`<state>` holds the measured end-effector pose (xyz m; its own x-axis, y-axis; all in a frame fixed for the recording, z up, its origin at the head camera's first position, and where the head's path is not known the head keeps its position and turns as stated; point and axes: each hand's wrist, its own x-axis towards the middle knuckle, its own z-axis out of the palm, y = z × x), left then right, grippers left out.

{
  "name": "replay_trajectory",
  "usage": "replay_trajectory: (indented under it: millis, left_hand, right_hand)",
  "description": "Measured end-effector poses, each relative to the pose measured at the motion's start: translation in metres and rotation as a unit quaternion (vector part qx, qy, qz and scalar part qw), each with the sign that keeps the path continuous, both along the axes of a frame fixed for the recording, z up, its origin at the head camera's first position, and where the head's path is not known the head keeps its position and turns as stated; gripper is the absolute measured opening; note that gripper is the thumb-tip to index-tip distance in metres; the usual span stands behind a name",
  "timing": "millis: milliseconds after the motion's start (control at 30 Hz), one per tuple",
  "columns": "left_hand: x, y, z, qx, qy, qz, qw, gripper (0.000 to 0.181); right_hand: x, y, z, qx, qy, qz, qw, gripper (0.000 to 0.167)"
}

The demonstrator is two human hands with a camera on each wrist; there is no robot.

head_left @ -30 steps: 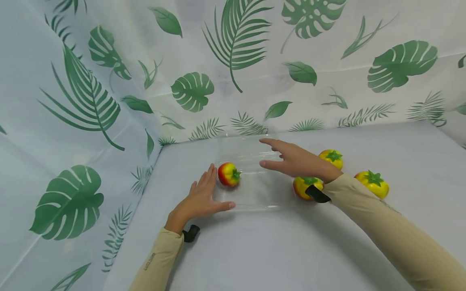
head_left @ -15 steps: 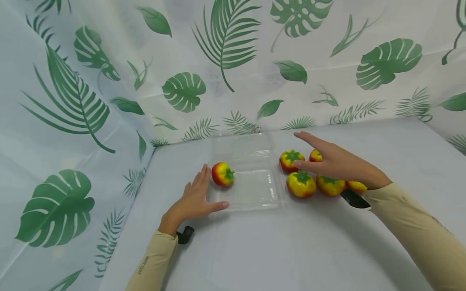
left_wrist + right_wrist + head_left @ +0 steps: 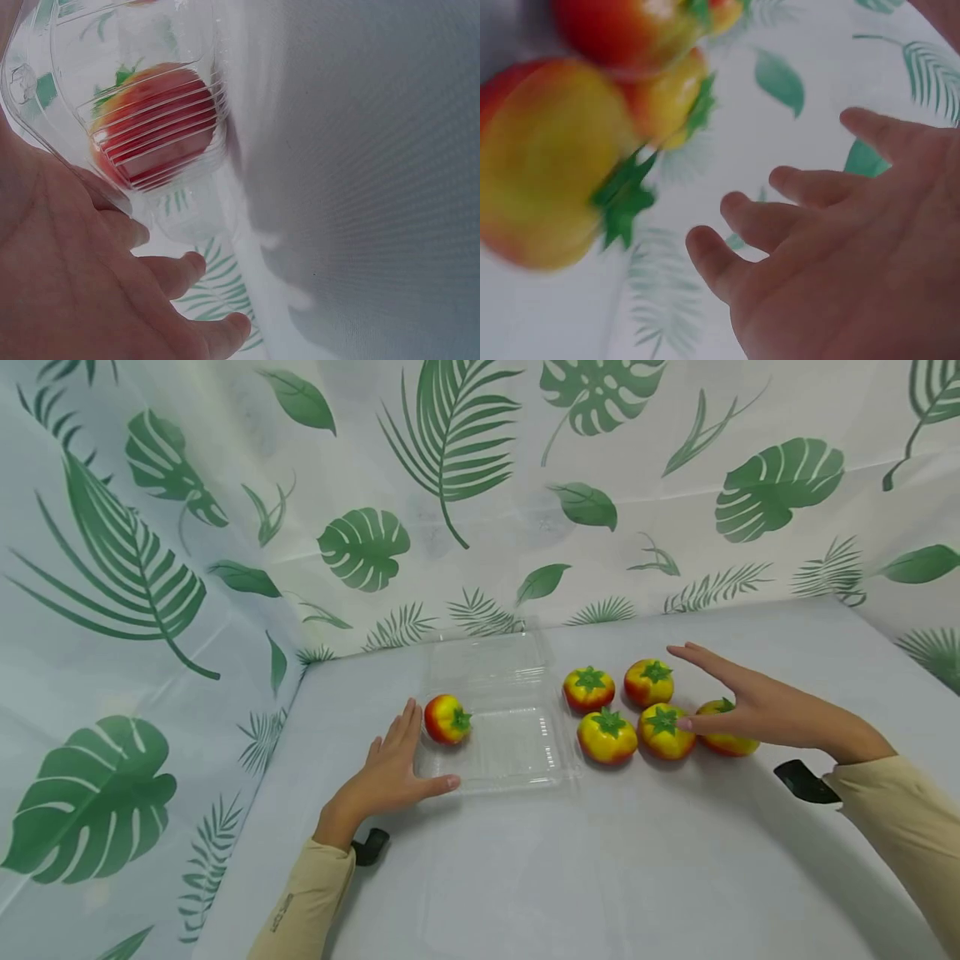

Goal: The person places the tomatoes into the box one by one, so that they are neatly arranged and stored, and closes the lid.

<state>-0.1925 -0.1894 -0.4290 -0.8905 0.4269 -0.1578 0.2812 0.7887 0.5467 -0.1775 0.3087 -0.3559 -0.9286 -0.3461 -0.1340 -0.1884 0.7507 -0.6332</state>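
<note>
A clear plastic clamshell box (image 3: 510, 747) lies with its lid folded back, and one red-yellow persimmon (image 3: 444, 720) sits at its left end. My left hand (image 3: 382, 777) rests along the box's left side, fingers straight and thumb near the front edge. Through the ribbed wall, the left wrist view shows the same persimmon (image 3: 157, 124). My right hand (image 3: 780, 706) hovers, fingers extended and holding nothing, over the rightmost persimmon (image 3: 723, 739), partly covering it. In the right wrist view, the spread fingers of the right hand (image 3: 840, 240) are apart from a persimmon (image 3: 547, 165).
Several more persimmons stand grouped right of the box, among them a front one (image 3: 606, 739) and a back one (image 3: 588, 687). The white table (image 3: 570, 868) meets a leaf-printed curtain (image 3: 480, 527) behind and at the left.
My right hand has moved right, from above the box to over the rightmost persimmon, uncovering the group. The left hand stays at the box's side. The view has shifted slightly right.
</note>
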Motion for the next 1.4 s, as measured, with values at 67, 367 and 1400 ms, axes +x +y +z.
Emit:
replay_trajectory:
  millis: [67,367,1400]
  left_hand:
    - [0.001,0.000,0.000,0.003,-0.001,-0.001,1.0000,0.131]
    - [0.000,-0.001,0.001,-0.004,-0.004,-0.002,1.0000,0.130]
    - [-0.001,-0.002,-0.002,0.007,-0.002,-0.004,1.0000,0.129]
  right_hand:
    - [0.003,0.008,-0.005,0.003,-0.001,-0.003,1.0000,0.103]
    - [0.010,0.038,-0.029,0.031,-0.010,-0.038,0.9988,0.100]
    - [0.001,0.063,-0.035,0.054,-0.028,-0.099,0.9932,0.091]
